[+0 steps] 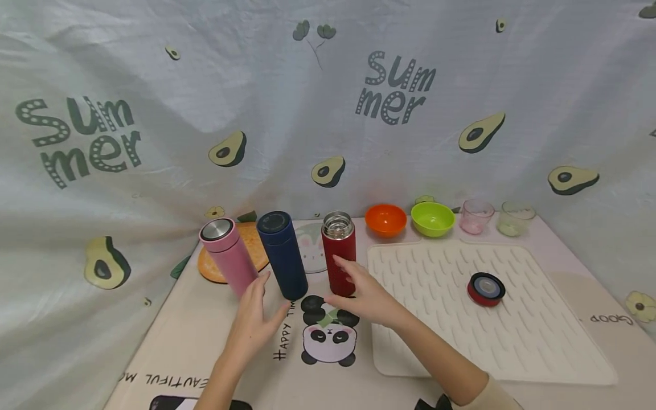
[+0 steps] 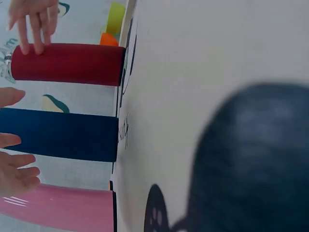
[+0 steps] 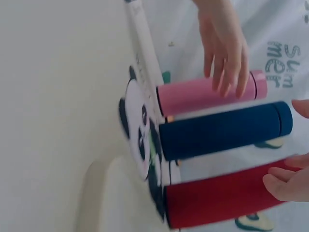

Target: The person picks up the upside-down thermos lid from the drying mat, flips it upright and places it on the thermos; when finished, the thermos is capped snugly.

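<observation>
Avocado-print cloth point(image 1: 154, 171) reading "Summer" fills the background in the head view, and below it lies a table mat point(image 1: 205, 353) printed with a panda, "HAPPY" and part of "BEAUTIFUL". Three flasks stand just left of centre: a pink flask point(image 1: 229, 257) leaning left, a navy flask point(image 1: 283, 255) leaning slightly, and a red flask point(image 1: 339, 253) upright with its steel mouth uncovered. My left hand point(image 1: 253, 323) is low in the frame with relaxed fingers reaching between the pink and navy flasks, holding nothing. My right hand point(image 1: 365, 296) is spread flat, fingertips at the red flask's lower body. On the right, a red lid point(image 1: 486, 288) lies on a white ribbed mat point(image 1: 461, 319). Behind it stand an orange bowl point(image 1: 386, 219), a green bowl point(image 1: 433, 218) and two small cups point(image 1: 476, 215). "GOOD" reads upside down at the right edge.

From the left wrist the frame is turned, so the flasks run horizontally: red flask point(image 2: 67, 64) at top, navy flask point(image 2: 60, 134) in the middle, pink flask point(image 2: 58, 208) at the bottom. My left fingers point(image 2: 17, 174) are loose at the left edge.

From the right wrist the flasks again lie horizontal, pink flask point(image 3: 207, 92) uppermost, then navy flask point(image 3: 224, 129), then red flask point(image 3: 217, 195). My right hand point(image 3: 287, 181) is beside the red one, fingers uncurled.
</observation>
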Available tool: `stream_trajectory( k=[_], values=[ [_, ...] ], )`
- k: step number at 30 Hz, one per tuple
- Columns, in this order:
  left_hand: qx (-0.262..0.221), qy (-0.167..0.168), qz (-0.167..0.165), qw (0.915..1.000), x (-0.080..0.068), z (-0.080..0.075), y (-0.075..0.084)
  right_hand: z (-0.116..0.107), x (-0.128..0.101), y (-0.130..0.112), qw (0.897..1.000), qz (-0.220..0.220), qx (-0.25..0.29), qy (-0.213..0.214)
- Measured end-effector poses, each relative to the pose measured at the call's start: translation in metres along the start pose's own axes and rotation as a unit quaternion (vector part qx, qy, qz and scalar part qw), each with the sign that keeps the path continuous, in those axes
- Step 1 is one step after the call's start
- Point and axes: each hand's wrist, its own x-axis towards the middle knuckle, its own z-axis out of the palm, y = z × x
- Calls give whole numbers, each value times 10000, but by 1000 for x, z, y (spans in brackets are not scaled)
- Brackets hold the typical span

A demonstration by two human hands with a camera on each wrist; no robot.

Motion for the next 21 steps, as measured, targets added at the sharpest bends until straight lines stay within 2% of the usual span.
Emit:
stream_trajectory(
  k=[5,9,13,16,21],
  values=[
    [778,-101,248,9966,-11,0,3,-20,-23,21,9985,400,-264,278],
    [982,-262,300,9944,-18,5,7,-41,-41,41,9945,641,-599,580],
    [1123,-438,528,9913,-21,12,11,-67,-58,59,9888,556,-1050,900],
    [1145,-554,725,9892,-21,17,14,-90,-70,74,9809,398,-1437,1245],
    [1098,-659,868,9880,-23,19,19,-129,-90,102,9591,516,-2118,1805]
  ],
)
